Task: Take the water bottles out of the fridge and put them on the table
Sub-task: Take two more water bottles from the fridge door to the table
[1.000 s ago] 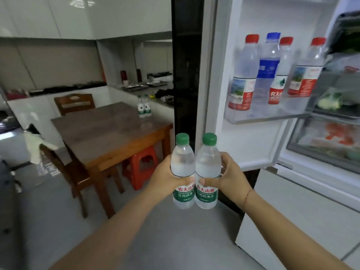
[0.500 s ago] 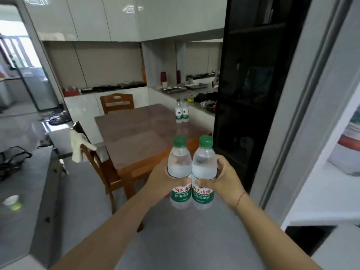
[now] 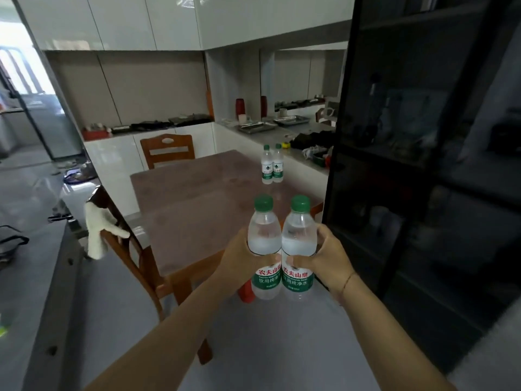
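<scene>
Water bottles on the move! Two of them, green caps up, low in the centre of the frame. The left bottle (image 3: pixel 264 244) is wrapped in the left hand (image 3: pixel 239 259), the right bottle (image 3: pixel 298 244) in the right hand (image 3: pixel 329 259), fingers curled round the label bands. Both are upright and touching side by side.

Dead ahead, mid-frame, is the wooden table (image 3: pixel 197 210), with another pair of bottles (image 3: pixel 272 165) standing at its far right edge. To land this well, I'd say keep them vertical, carry them past the near edge, and set the bases flat on bare wood. Release only once each stands alone. Mind the chair (image 3: pixel 127 249) at left and the red stool (image 3: pixel 246 293) under the near corner.

Each bottle sits inside its own grip, thumbs across the front, caps and shoulders above the knuckles, bases hanging below. They look to be in the air, just short of the table.
</scene>
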Demonstrator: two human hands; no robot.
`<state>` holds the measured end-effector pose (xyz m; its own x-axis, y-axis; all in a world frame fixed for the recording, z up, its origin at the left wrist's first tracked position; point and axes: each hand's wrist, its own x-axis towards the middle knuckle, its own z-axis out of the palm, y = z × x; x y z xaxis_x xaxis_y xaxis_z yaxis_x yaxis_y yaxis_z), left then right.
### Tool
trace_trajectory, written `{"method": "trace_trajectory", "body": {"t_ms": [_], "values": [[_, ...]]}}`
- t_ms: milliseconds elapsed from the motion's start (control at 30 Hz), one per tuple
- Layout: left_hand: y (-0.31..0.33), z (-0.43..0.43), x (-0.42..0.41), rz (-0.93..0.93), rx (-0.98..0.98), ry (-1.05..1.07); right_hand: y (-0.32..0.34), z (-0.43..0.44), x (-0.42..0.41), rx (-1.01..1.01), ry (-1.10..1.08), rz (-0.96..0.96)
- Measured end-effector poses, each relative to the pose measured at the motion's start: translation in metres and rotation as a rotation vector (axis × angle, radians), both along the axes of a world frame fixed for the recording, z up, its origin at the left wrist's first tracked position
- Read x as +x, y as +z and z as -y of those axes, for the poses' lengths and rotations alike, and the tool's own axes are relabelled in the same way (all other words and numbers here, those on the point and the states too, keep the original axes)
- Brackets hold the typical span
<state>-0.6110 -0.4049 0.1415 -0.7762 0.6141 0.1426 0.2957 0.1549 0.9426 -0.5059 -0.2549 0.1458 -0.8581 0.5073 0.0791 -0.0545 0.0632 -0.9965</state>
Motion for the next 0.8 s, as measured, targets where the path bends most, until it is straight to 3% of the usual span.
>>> {"method": "trace_trajectory", "body": {"t_ms": [167,400,800], "values": [[-0.008,-0.025,-0.083,0.032,0.076,-0.065,-0.009,-0.024,-0.078,-0.028,-0.036,-0.007],[-0.013,-0.071,-0.194,0.243,0.257,-0.197,-0.009,-0.066,-0.185,-0.024,-0.081,-0.017],[-0.008,-0.179,-0.323,0.062,0.224,-0.251,-0.015,-0.176,-0.325,0.044,-0.073,0.009]]}}
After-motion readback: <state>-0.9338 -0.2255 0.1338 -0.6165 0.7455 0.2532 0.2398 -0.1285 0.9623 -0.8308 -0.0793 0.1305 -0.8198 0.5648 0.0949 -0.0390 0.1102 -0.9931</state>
